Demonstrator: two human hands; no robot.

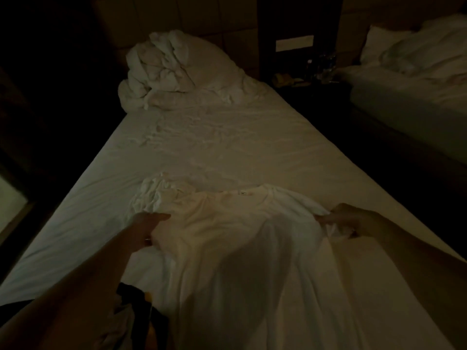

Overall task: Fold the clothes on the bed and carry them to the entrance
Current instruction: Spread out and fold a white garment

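A white T-shirt (227, 231) lies spread on the bed (202, 147), collar pointing away from me, its label showing at the neck. My left hand (149, 231) grips the shirt's left shoulder side, where the sleeve is bunched up. My right hand (343, 219) pinches the cloth at the right sleeve. The lower part of the shirt hangs toward me over the near edge. A dark garment with a yellow patch (136, 309) lies crumpled at the near left, under my left forearm.
A heap of white duvet and pillow (164, 72) sits at the head of the bed. A dark nightstand (310, 77) with bottles stands to the right, then a second bed (417, 72). The room is dim.
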